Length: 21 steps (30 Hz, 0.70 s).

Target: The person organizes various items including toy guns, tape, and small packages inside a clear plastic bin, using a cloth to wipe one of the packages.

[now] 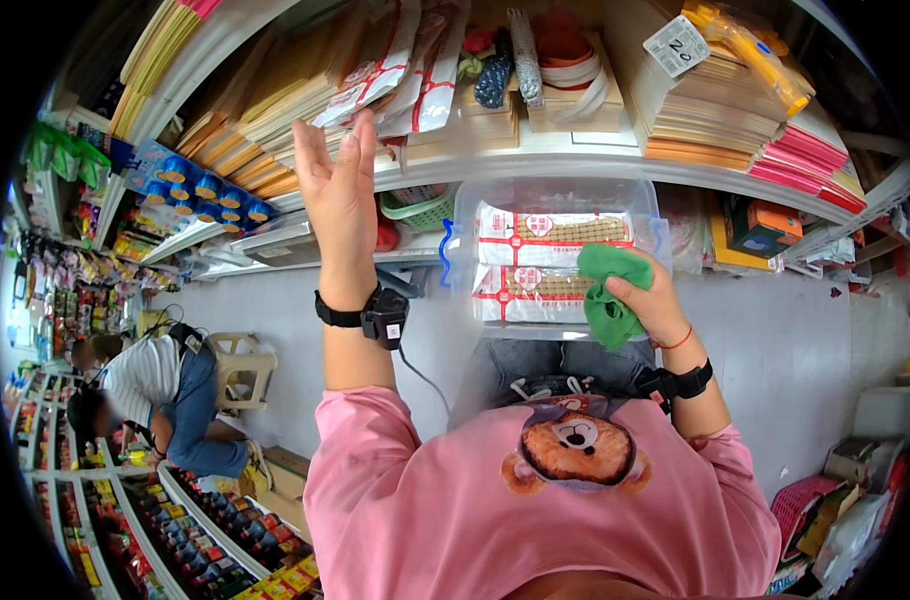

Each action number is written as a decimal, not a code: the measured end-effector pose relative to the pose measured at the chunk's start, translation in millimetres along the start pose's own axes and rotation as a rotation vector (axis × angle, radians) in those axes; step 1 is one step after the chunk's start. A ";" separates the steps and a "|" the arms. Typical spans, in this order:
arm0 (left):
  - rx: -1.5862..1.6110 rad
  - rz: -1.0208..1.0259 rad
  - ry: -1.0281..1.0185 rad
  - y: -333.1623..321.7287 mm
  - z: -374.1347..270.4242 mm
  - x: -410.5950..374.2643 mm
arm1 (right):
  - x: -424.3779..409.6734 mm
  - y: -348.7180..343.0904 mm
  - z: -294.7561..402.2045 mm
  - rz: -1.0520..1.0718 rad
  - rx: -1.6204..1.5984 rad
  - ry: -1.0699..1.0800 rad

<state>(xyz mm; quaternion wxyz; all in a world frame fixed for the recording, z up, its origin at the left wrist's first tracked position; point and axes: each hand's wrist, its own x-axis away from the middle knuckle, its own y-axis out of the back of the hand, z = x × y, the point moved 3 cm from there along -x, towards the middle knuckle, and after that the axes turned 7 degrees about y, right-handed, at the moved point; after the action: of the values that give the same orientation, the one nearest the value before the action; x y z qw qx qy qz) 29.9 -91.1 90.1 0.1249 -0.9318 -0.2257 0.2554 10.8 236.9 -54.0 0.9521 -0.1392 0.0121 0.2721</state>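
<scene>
My left hand point(338, 180) is raised at the shelf with its fingers apart, just below white and red plastic packages point(406, 82); whether a fingertip touches them I cannot tell. A green cloth point(612, 300) is gripped in my right hand point(653, 296), over the right side of a clear plastic bin point(473, 195). Inside the bin lie packages with white and red wrappers point(552, 232), one above the other in view, their contents seen through netted windows. A blue handle point(446, 253) shows at the bin's left side.
Stacks of paper or envelopes point(710, 105) fill the shelf, with rolled cords point(494, 71) between them. A green basket point(421, 210) stands on the lower shelf. At the left, a person point(147, 382) bends near a beige plastic stool point(245, 371) beside racks of bottles point(192, 525).
</scene>
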 end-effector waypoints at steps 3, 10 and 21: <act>-0.179 -0.071 -0.098 -4.0 12.7 13.7 | -1.2 6.3 0.1 -0.037 0.108 0.073; -1.163 0.917 -0.038 -23.5 82.0 70.2 | -12.4 21.7 -16.5 -0.241 0.112 0.080; -1.808 1.194 0.030 -6.2 184.1 49.3 | -10.5 18.6 -18.8 -0.217 -0.032 0.053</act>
<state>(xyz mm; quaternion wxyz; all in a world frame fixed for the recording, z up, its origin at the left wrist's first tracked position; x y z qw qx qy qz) -32.4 -40.2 -82.8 -0.7500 -0.6414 0.1614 0.0026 -6.8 241.6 -75.8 0.9729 -0.1621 0.0178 0.1638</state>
